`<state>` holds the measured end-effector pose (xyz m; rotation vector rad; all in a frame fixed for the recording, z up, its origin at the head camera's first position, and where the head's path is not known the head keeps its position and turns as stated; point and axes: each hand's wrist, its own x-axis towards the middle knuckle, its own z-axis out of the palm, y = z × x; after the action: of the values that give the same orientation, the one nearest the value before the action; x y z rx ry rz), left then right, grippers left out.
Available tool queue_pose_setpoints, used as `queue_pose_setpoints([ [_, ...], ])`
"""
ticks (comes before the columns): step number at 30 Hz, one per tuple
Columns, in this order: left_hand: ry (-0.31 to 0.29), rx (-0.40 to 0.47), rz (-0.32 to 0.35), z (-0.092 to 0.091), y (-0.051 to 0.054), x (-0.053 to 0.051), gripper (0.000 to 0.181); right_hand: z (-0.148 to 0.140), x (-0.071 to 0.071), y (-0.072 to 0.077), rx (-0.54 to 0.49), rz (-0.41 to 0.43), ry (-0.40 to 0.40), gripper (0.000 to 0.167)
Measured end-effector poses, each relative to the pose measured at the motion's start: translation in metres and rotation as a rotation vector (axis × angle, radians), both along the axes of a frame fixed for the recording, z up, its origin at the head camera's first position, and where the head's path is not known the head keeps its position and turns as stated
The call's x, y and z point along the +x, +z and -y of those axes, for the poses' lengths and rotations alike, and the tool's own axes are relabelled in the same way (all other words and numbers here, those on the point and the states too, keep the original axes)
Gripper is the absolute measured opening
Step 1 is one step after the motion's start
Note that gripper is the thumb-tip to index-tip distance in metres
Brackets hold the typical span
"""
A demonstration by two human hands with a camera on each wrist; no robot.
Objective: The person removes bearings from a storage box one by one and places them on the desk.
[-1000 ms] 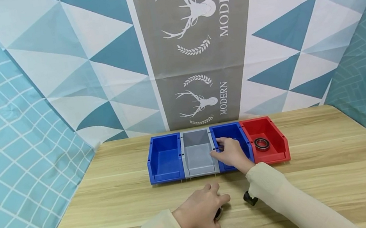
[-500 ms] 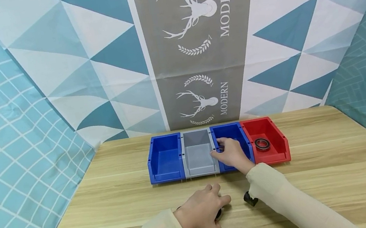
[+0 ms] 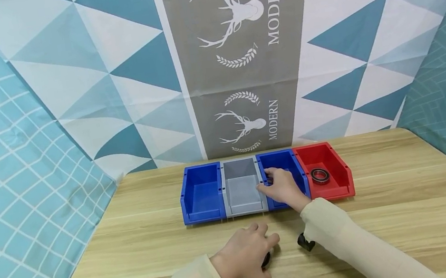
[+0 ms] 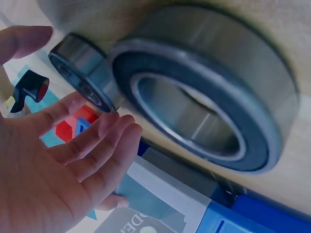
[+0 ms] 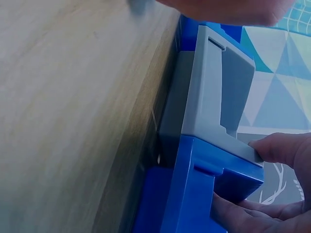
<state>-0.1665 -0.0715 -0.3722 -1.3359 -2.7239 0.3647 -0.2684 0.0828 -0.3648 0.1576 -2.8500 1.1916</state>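
My left hand (image 3: 245, 257) hovers low over the table, fingers spread and slightly bent, around a dark bearing (image 3: 266, 260). The left wrist view shows a smaller bearing (image 4: 82, 73) at the fingertips of my left hand (image 4: 73, 150), contact unclear, and a large bearing (image 4: 272, 116) nearer the camera; the head view hides the large one. My right hand (image 3: 284, 188) pinches the adjoining walls of the grey bin (image 3: 243, 192) and the blue bin (image 3: 281, 160). In the right wrist view, the thumb of my right hand (image 5: 279, 184) lies against the grey bin's edge (image 5: 243, 145), fingers inside the blue bin.
A bearing (image 3: 320, 176) lies in the red bin (image 3: 338, 184) at the row's right end. Another blue bin (image 3: 203, 198) forms the left end. The row stands on the wooden table (image 3: 152, 245), before a patterned backdrop. A black object (image 3: 305, 242) shows beneath the right sleeve.
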Motion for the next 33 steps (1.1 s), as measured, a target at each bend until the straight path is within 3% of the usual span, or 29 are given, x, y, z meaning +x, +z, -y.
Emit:
queue_pose_setpoints([
  [5, 0.002, 0.068, 0.026, 0.0, 0.006, -0.005, 0.049, -0.002, 0.001, 0.003, 0.007, 0.012, 0.006, 0.06],
  [11, 0.044, 0.155, 0.173, 0.002, 0.013, -0.017, 0.05, -0.006, 0.0, 0.005, 0.037, 0.031, 0.026, 0.063],
  [17, 0.048, 0.285, 0.266, 0.002, 0.017, -0.031, 0.048, -0.014, 0.0, 0.009, 0.082, 0.043, 0.08, 0.062],
  [22, 0.1, 0.391, 0.391, 0.002, 0.022, -0.046, 0.046, -0.021, -0.001, 0.015, 0.125, 0.042, 0.137, 0.053],
  [27, 0.178, 0.469, 0.41, 0.001, 0.024, -0.06, 0.039, -0.026, -0.002, 0.016, 0.173, 0.041, 0.166, 0.035],
  [33, 0.271, 0.562, 0.344, -0.007, 0.028, -0.071, 0.036, -0.032, -0.004, 0.019, 0.173, 0.044, 0.167, 0.028],
])
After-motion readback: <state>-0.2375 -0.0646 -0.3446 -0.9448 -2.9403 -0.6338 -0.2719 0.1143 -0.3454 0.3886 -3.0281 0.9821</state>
